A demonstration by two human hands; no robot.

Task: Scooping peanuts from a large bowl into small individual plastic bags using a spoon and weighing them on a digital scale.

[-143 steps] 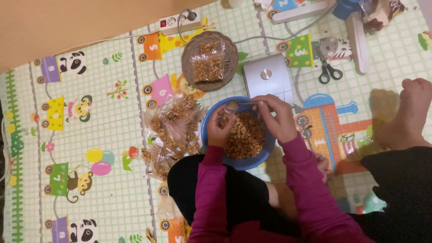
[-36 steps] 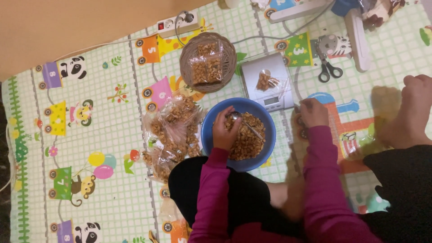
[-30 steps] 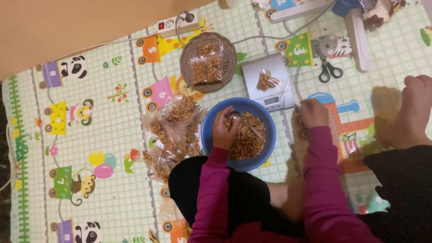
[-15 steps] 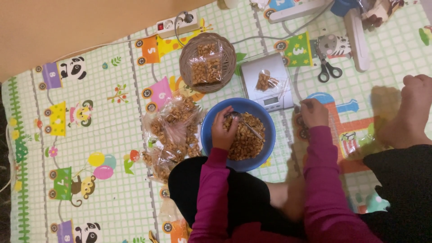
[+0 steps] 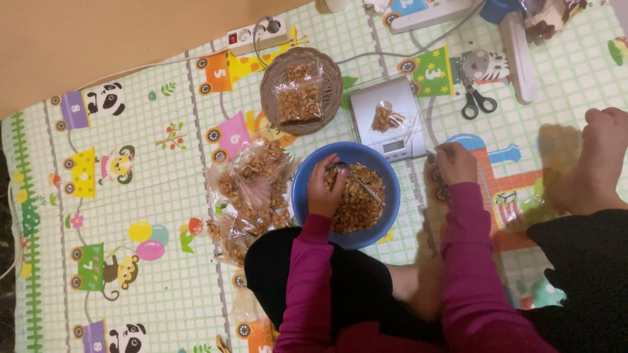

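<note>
Weighing step: my left hand (image 5: 325, 193) grips spoon (image 5: 356, 180) in nut bowl (image 5: 307, 209); right hand (image 5: 456, 163) clenched empty beside scale (image 5: 366, 104). Next calls for steady scoop toward bag (image 5: 386, 119) ahead.

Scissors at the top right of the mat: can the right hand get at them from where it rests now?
Probably yes. The right hand rests on the mat beside the scale, and the scissors lie just beyond it with bare mat between. Nothing covers them; only the white stand sits close on their far side.
</note>
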